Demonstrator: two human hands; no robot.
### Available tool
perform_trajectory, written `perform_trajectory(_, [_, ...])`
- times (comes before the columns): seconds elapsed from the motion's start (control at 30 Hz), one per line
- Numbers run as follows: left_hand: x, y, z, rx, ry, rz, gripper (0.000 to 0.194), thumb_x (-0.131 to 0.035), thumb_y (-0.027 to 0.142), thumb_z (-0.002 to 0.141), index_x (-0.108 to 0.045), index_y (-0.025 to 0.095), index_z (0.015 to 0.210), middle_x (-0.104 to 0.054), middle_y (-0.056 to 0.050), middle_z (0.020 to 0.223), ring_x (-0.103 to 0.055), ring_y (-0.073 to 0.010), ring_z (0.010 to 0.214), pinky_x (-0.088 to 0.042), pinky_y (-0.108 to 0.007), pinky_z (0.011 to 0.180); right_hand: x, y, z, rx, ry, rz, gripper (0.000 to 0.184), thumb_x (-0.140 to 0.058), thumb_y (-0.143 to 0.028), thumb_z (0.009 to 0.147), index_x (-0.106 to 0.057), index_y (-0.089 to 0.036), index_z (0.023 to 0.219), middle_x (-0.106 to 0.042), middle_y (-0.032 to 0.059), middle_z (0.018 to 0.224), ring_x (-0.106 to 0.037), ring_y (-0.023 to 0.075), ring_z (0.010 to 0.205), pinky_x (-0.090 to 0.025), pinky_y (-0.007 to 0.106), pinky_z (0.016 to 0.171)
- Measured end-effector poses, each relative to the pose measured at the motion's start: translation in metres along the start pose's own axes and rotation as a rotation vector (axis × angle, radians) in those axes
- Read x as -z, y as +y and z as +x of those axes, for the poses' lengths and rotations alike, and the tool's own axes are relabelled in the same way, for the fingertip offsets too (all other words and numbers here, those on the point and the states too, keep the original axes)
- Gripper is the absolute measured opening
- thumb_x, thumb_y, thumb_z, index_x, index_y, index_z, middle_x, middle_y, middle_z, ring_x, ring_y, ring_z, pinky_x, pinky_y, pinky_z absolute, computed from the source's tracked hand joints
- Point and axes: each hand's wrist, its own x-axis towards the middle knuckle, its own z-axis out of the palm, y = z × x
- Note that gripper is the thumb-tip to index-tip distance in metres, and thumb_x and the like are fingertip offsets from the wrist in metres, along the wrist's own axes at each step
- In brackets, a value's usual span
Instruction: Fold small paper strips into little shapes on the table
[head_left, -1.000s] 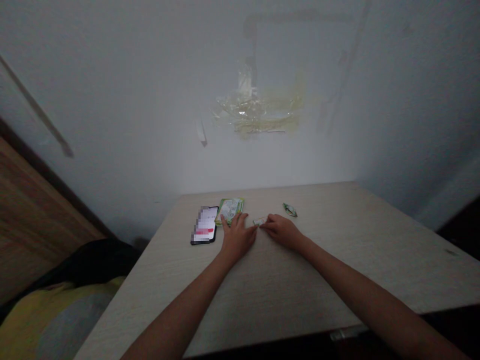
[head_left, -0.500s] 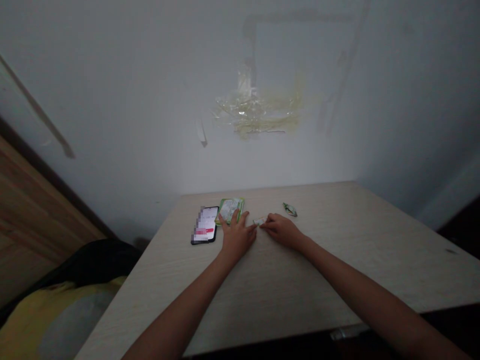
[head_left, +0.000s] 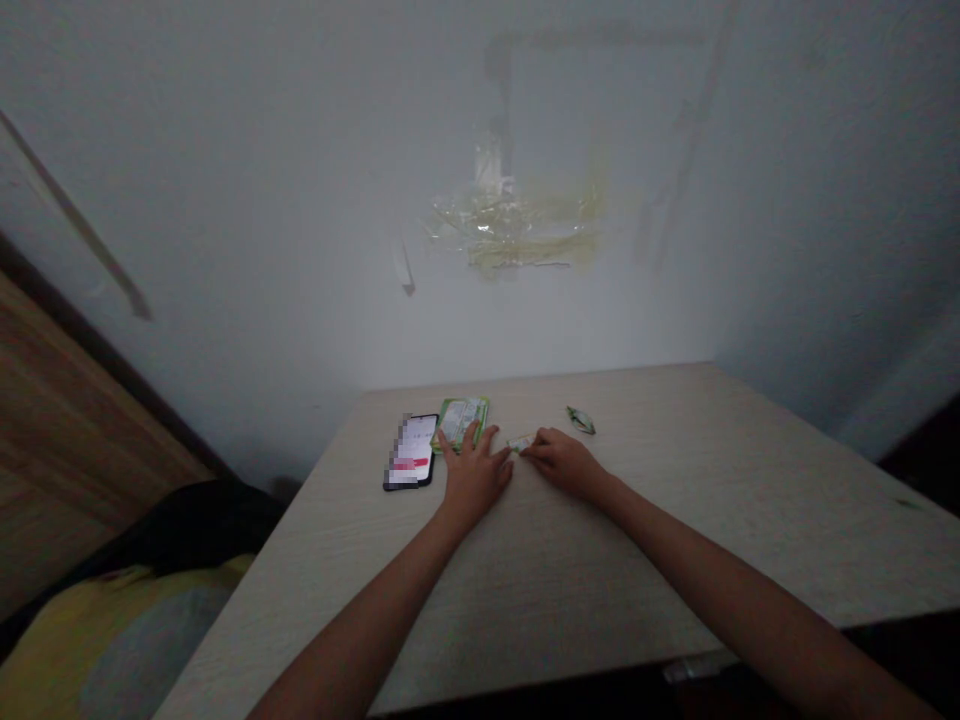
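My left hand (head_left: 477,475) lies on the table with its fingers spread. Some of its fingertips rest at the near edge of a green and white printed packet (head_left: 460,420). A small pale green and white printed piece (head_left: 519,442) lies between my two hands, its exact kind too small to tell. My right hand (head_left: 564,462) pinches the right end of that piece with its fingers together. Beyond the right hand sits a small crumpled green scrap (head_left: 580,420), like a bit of wrapper.
A phone (head_left: 411,455) with its screen lit lies left of the packet. The pale wooden table (head_left: 585,600) meets a wall (head_left: 300,200) that has old tape on it. Yellow and grey cloth (head_left: 135,640) and something dark are at the lower left.
Almost nothing differs. Both hands hold nearly the same pose, and the view has shifted very slightly.
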Motion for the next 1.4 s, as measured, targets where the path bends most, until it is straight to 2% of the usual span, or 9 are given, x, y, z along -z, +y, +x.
perform_trajectory(0.2, [-0.002,0.001,0.000,-0.042,-0.012,-0.043,0.024,-0.052,0.039,0.091,-0.070,0.042,0.107,-0.054,-0.001,0.139,-0.037,-0.0325,0.136,0.000,-0.076,0.109,0.001,0.001,0.000,-0.037,0.007,0.040,0.025,-0.055,-0.020,0.092,-0.072,-0.025,0.109,-0.062,0.0055,0.093,-0.057,0.0168,0.090,-0.043,0.028,0.081])
perform_trajectory(0.43, [-0.005,-0.001,0.002,-0.015,-0.061,-0.071,0.024,-0.054,0.044,0.090,-0.070,0.045,0.107,-0.050,0.000,0.142,-0.036,-0.0339,0.136,-0.004,-0.078,0.107,0.003,0.002,0.001,-0.033,-0.002,0.046,0.025,-0.056,-0.019,0.090,-0.073,-0.024,0.107,-0.063,0.0061,0.094,-0.057,0.0173,0.091,-0.044,0.028,0.082])
perform_trajectory(0.63, [-0.001,-0.002,0.004,0.015,-0.060,-0.041,0.025,-0.051,0.047,0.090,-0.069,0.047,0.108,-0.052,-0.002,0.140,-0.036,-0.0346,0.136,0.000,-0.079,0.105,0.003,0.002,0.003,-0.024,-0.034,0.019,0.025,-0.058,-0.018,0.089,-0.074,-0.023,0.107,-0.063,0.0068,0.094,-0.057,0.0182,0.092,-0.043,0.029,0.082])
perform_trajectory(0.83, [-0.001,-0.005,0.006,0.029,-0.050,-0.027,0.024,-0.057,0.045,0.087,-0.069,0.047,0.108,-0.053,-0.002,0.139,-0.035,-0.0367,0.135,0.002,-0.080,0.103,0.003,0.003,0.003,-0.016,-0.035,0.032,0.025,-0.058,-0.018,0.089,-0.074,-0.022,0.108,-0.063,0.0073,0.095,-0.057,0.0184,0.092,-0.043,0.029,0.082])
perform_trajectory(1.07, [-0.003,-0.010,0.004,0.030,-0.028,-0.009,0.025,-0.057,0.045,0.086,-0.070,0.044,0.108,-0.055,-0.003,0.137,-0.036,-0.0380,0.134,0.002,-0.081,0.103,0.002,0.003,0.002,-0.025,-0.027,0.048,0.024,-0.058,-0.019,0.089,-0.074,-0.022,0.107,-0.062,0.0073,0.095,-0.056,0.0183,0.092,-0.043,0.029,0.082])
perform_trajectory(1.4, [-0.002,-0.009,0.002,-0.019,-0.019,-0.072,0.023,-0.056,0.041,0.088,-0.071,0.041,0.106,-0.055,-0.004,0.137,-0.039,-0.0329,0.133,0.000,-0.078,0.107,0.005,0.000,0.001,-0.067,0.007,0.141,0.027,-0.057,-0.014,0.087,-0.073,-0.022,0.107,-0.064,0.0061,0.095,-0.059,0.0175,0.092,-0.045,0.029,0.084])
